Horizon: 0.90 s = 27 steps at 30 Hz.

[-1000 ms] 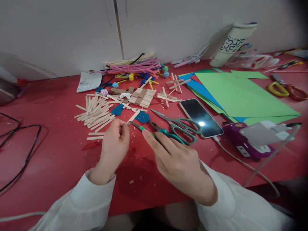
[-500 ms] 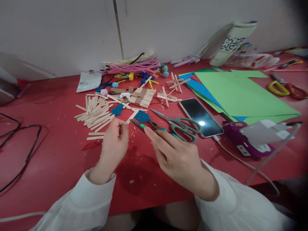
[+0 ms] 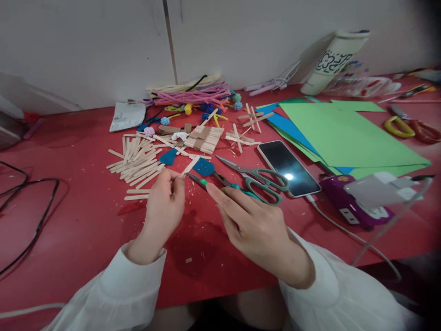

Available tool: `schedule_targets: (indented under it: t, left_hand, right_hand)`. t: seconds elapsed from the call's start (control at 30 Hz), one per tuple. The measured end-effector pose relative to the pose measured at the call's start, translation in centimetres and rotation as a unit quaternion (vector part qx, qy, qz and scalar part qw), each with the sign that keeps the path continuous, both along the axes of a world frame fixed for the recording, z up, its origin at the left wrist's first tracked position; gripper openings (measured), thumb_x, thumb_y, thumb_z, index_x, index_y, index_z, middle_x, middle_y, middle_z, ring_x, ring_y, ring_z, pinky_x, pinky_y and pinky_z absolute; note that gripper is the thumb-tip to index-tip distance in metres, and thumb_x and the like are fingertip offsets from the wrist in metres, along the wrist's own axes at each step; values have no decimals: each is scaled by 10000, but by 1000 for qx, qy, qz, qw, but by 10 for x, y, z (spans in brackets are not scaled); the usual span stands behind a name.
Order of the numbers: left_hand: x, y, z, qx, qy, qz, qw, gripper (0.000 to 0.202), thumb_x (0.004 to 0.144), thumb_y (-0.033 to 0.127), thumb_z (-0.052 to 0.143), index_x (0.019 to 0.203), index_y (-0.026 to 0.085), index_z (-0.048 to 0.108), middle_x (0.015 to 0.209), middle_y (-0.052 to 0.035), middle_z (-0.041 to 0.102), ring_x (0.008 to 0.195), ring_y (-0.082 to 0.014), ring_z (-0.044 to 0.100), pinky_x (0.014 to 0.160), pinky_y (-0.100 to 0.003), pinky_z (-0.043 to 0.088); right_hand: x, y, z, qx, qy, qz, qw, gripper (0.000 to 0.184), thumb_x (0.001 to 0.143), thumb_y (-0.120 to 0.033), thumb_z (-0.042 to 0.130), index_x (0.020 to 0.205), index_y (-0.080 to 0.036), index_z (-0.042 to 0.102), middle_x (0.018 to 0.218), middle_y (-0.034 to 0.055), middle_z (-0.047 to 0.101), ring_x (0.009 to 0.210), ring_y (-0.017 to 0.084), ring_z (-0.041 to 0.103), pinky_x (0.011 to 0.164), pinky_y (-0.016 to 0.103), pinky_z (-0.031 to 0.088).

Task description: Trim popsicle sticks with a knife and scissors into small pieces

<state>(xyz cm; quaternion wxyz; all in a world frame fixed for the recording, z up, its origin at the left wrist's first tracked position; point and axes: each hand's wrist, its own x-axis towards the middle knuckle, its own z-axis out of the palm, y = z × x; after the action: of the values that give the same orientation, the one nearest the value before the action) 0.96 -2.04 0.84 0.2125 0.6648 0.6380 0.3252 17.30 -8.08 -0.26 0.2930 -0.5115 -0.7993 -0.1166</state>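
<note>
Evidently for steadiness, a wooden stick is pinched between left thumb and finger, its far end left exposed beyond the left hand. A green-banded tool is gripped in the right hand, its tip angled toward the stick; scissors are laid nearby, seemingly for easy reach.

The surface in front of me is a red table with a smooth, faintly glossy top. Behind its far edge stands a plain pale-grey wall, spanning nearly the full width of my view. A narrow, slightly slanted dark strip divides the wall left of center and runs down toward the table. A shorter thin line is located to its right. Illumination is subdued; soft shadows mark the wall. Below the table's near edge, my view is dark.
</note>
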Motion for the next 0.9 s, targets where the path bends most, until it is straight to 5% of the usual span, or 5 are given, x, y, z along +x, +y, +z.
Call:
schedule_targets:
  t: [0.37, 0.53, 0.7, 0.9]
  left_hand:
    - [0, 1, -2, -24, 21, 4, 999, 130, 809, 234, 434, 683, 202, 433, 532, 49, 451, 495, -120, 426, 497, -248, 284]
    - [-2, 2, -1, -18, 13, 13, 1000, 146, 799, 202, 425, 653, 203, 413, 550, 41, 460, 518, -120, 441, 513, -250, 297]
    - [-1, 2, -2, -16, 7, 0, 1000, 145, 814, 233, 418, 672, 205, 419, 544, 45, 448, 509, -122, 432, 509, -253, 297]
    - [-1, 2, -3, -11, 4, 0, 1000, 140, 813, 231, 426, 676, 204, 426, 542, 46, 446, 494, -118, 415, 500, -250, 290]
  right_hand:
    - [-4, -6, 5, 13, -94, -27, 995, 437, 821, -84, 413, 1221, -155, 575, 1006, 37, 696, 625, 128, 615, 481, 260, 415]
    - [4, 1, 3, 69, -73, -118, 988, 429, 799, -77, 457, 1205, -147, 581, 940, 33, 710, 605, 116, 607, 485, 255, 401]
    - [2, 1, -1, 26, -30, -28, 999, 429, 803, -91, 485, 1214, -180, 572, 978, -8, 698, 661, 112, 627, 535, 246, 434]
    - [0, -1, -2, 10, -19, -8, 1000, 446, 799, -81, 491, 1228, -179, 563, 991, -4, 691, 674, 122, 632, 541, 256, 440]
